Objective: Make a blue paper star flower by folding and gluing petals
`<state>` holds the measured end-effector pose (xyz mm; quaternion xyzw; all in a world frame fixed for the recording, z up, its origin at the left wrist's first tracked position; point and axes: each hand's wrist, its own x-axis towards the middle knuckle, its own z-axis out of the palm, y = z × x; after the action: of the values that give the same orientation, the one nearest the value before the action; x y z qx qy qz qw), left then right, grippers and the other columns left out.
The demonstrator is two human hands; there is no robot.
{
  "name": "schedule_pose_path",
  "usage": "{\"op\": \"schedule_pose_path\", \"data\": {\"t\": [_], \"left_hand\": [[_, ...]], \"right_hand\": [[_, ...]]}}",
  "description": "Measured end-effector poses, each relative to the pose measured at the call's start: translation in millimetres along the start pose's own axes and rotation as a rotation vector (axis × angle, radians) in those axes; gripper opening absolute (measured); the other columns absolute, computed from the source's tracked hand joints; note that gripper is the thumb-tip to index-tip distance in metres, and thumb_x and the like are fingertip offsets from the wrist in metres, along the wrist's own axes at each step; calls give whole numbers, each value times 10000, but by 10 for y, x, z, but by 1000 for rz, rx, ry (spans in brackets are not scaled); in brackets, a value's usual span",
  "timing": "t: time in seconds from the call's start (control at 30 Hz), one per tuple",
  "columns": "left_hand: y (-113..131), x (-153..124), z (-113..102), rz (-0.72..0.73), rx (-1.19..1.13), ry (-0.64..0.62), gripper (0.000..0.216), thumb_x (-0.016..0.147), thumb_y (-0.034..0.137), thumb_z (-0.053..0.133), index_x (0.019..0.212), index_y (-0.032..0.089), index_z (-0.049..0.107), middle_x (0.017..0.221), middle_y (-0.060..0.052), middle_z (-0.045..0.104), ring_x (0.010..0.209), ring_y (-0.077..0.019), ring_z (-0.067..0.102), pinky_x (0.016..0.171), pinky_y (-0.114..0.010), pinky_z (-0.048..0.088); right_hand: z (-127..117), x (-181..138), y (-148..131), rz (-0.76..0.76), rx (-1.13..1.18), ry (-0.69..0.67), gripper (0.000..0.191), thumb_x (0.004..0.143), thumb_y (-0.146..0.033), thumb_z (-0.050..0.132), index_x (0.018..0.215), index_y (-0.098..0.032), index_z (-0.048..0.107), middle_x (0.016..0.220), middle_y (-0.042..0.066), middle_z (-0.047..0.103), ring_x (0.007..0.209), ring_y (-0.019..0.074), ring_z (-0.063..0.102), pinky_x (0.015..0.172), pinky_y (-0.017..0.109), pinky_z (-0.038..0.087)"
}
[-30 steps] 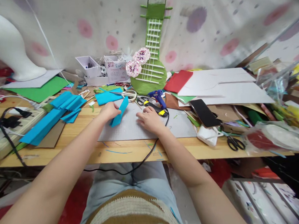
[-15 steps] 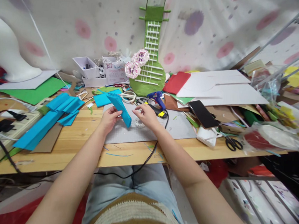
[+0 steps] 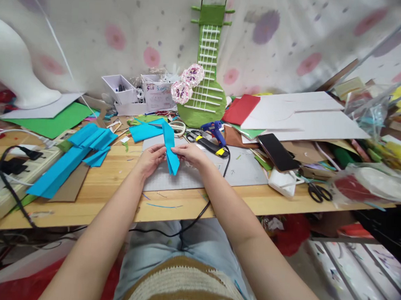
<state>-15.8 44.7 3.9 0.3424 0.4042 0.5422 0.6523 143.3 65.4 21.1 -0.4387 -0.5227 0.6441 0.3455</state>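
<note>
A folded strip of blue crepe-like paper [image 3: 169, 141] stands upright between my two hands, above the grey cutting mat [image 3: 250, 169]. My left hand [image 3: 152, 159] pinches its left edge. On the other side, my right hand [image 3: 192, 155] has its thumb and fingers closed on the right edge. Just behind are a blue glue gun [image 3: 214, 132], a black-and-yellow tool [image 3: 210, 146] and white-handled scissors [image 3: 179, 128], partly hidden. More blue paper [image 3: 145, 132] lies to the left of the strip's top.
A green pipa-shaped model [image 3: 204, 96] with pink flowers stands at the back. Folded blue pieces [image 3: 62, 166] lie at left beside a power strip [image 3: 12, 193]. A phone [image 3: 278, 152], black scissors [image 3: 319, 192] and white boards [image 3: 297, 115] are at right. A black cord crosses the table's front edge.
My right hand has moved in and taken hold of the blue strip's right edge. The strip has turned more upright and bends in the middle. The view has shifted slightly.
</note>
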Motion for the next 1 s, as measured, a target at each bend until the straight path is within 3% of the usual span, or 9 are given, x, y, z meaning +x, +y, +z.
{"op": "schedule_pose_path", "data": {"t": [0.13,0.27,0.4,0.6,0.67,0.77,0.8,0.9,1.0], "left_hand": [[-11,-13,5,-26,1,-99,337,573,248,786,856,152,629,745,-10,677,623,-99,610,569,-209,490],[-42,-42,91,3,33,-210,359,650,392,729,879,136,627,792,-36,681,698,-128,624,645,-236,506],[-66,-44,207,13,60,-115,370,657,367,724,931,139,623,753,-22,670,616,-105,590,603,-223,485],[72,-32,235,1,315,-87,311,736,368,639,978,174,620,756,-24,652,562,-112,555,536,-233,439],[169,-17,176,50,526,-109,241,758,334,610,950,189,625,770,-24,655,555,-123,551,554,-247,427],[313,26,59,171,1005,-125,86,763,260,582,809,206,631,693,-14,639,568,-152,542,601,-264,405],[350,43,29,213,1160,-119,67,764,247,570,777,210,624,681,-16,631,599,-170,550,626,-275,403],[406,92,-5,254,1439,-157,84,763,249,545,789,218,619,737,-36,638,692,-221,576,677,-306,402],[407,132,17,216,1503,-283,137,758,289,536,833,224,629,798,-43,656,744,-230,589,697,-297,409]], "right_hand": [[-19,-44,8,28,50,-70,320,554,-392,779,622,-124,618,446,-70,450,420,26,337,380,168,199],[52,-31,25,-30,24,47,275,609,-357,755,621,-136,592,410,-77,441,397,39,385,380,159,286],[159,-1,38,-70,38,119,230,695,-324,695,636,-145,563,447,-62,499,427,56,476,443,171,423],[144,-59,-15,-27,-32,59,201,793,-351,588,818,-162,524,651,-5,602,534,82,564,536,220,492],[62,-118,-78,-121,-219,205,247,786,-339,588,948,-167,516,842,33,628,631,100,583,608,263,504],[-84,-209,-207,-424,-639,537,412,750,-303,626,1109,-162,479,1128,105,554,905,171,569,813,356,466],[-120,-225,-248,-542,-784,504,430,751,-290,631,1132,-156,482,1179,122,529,1013,201,530,881,378,429],[-155,-198,-321,-745,-1195,161,436,748,-285,657,1146,-165,526,1242,125,512,1188,248,404,990,408,316],[-120,-90,-318,-656,-1449,-22,268,791,-266,619,1034,-154,610,1111,117,600,1101,246,472,929,379,334]]}}
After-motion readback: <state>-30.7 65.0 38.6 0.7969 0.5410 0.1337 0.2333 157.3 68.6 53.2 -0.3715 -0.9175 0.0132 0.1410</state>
